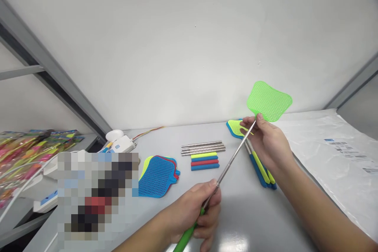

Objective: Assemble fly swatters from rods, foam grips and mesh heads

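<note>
A fly swatter with a light green mesh head [270, 101], a steel telescopic rod [233, 159] and a green handle [186, 237] spans both my hands. My left hand [203, 204] wraps round the rod where it meets the handle. My right hand [267, 138] pinches the neck just under the mesh head. Behind my right hand lie other swatters with a yellow mesh head [234, 126] and blue and yellow handles [257, 169]. Left of the rod lie several loose steel rods [203, 148], several coloured handles [204, 163] and a stack of blue, red and yellow mesh heads [158, 177].
A white plastic bag [333, 153] with a printed label covers the table's right side. Packets of colourful items [32, 153] lie at the far left, near a white device [121, 142] with wires. A blurred patch hides the left front. A white wall [189, 47] stands behind.
</note>
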Action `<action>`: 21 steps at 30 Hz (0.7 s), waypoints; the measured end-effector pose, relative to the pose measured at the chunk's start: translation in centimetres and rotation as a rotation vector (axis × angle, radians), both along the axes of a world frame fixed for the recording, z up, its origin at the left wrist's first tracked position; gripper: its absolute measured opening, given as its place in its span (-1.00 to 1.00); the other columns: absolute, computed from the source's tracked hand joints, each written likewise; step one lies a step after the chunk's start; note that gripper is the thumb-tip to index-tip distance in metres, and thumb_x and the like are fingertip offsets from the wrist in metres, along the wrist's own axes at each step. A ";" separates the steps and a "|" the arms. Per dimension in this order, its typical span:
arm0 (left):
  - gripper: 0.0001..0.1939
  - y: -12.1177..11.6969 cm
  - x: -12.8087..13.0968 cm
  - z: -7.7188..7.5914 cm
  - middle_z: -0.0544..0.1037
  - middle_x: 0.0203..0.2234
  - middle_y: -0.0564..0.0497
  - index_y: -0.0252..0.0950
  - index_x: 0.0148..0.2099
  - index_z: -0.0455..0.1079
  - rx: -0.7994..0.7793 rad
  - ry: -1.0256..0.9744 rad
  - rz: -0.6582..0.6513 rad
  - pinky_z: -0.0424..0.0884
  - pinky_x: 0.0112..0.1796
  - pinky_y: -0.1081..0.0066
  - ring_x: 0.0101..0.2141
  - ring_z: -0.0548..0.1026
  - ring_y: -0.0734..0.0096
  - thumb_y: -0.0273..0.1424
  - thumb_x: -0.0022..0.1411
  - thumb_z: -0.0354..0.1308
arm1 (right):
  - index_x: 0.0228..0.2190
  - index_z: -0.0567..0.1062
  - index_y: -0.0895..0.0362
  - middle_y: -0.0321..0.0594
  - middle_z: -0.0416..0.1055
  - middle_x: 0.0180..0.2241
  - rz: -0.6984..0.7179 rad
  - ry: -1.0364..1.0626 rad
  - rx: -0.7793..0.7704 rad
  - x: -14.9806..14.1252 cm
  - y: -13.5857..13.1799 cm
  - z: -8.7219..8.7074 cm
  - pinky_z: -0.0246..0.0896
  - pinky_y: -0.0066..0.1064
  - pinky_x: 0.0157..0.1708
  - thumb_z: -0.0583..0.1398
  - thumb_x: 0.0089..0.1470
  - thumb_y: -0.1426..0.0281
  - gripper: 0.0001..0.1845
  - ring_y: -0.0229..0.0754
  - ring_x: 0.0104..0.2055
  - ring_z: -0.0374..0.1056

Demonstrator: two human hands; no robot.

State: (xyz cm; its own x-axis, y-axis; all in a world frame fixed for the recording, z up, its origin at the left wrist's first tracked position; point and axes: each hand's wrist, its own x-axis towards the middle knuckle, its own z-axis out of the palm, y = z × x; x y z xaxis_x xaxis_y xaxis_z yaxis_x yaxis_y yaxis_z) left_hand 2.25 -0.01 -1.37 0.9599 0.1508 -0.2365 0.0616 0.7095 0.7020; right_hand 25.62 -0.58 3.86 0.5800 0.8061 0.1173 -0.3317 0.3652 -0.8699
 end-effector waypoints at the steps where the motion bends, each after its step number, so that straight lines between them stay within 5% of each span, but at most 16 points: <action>1: -0.58 0.1 0.0 -0.1 0.11 -0.77 0.24 -0.23 -0.39 0.14 0.004 -0.004 -0.002 0.23 -0.73 0.57 -0.80 0.01 0.63 -0.06 0.39 -0.20 | -0.45 0.60 0.13 -0.20 0.50 -0.31 -0.002 0.017 0.003 0.3 0.0 0.0 0.35 -0.29 -0.14 0.27 0.08 0.15 -0.71 -0.17 -0.22 0.43; 6: -0.59 0.5 -0.2 0.0 0.20 -0.73 0.19 -0.28 -0.40 0.23 0.004 -0.004 0.006 0.24 -0.75 0.54 -0.82 0.02 0.66 -0.13 0.39 -0.18 | -0.38 0.59 0.12 -0.20 0.50 -0.30 0.056 -0.012 -0.010 -0.8 -0.3 -0.1 0.36 -0.32 -0.20 0.26 0.10 0.14 -0.70 -0.23 -0.34 0.43; 11: -0.55 0.4 -0.1 0.4 0.33 -0.71 0.17 -0.22 -0.11 0.30 0.037 -0.002 0.056 0.24 -0.77 0.54 -0.88 0.04 0.65 -0.07 0.43 -0.31 | -0.37 0.55 0.13 -0.19 0.51 -0.37 0.285 -0.120 -0.080 -4.1 -0.8 -1.2 0.32 -0.32 -0.24 0.19 0.16 0.12 -0.67 -0.20 -0.35 0.43; 14: -0.60 0.3 -0.1 0.5 0.23 -0.77 0.23 -0.22 -0.24 0.26 0.029 -0.011 0.089 0.22 -0.78 0.57 -0.90 0.03 0.65 -0.11 0.44 -0.27 | -0.40 0.52 0.13 -0.19 0.50 -0.40 0.388 -0.119 -0.101 -5.3 -1.2 -1.7 0.30 -0.29 -0.24 0.13 0.21 0.11 -0.63 -0.18 -0.35 0.43; 21: -0.60 0.5 -0.5 1.5 0.11 -0.77 0.28 -0.22 -0.35 0.15 -0.041 -0.068 0.036 0.25 -0.78 0.58 -0.87 -0.08 0.69 -0.11 0.44 -0.27 | -0.51 0.51 0.14 -0.24 0.46 -0.46 0.303 -0.193 -0.058 -4.2 -1.6 0.2 0.27 -0.37 -0.25 0.18 0.19 0.18 -0.65 -0.23 -0.37 0.37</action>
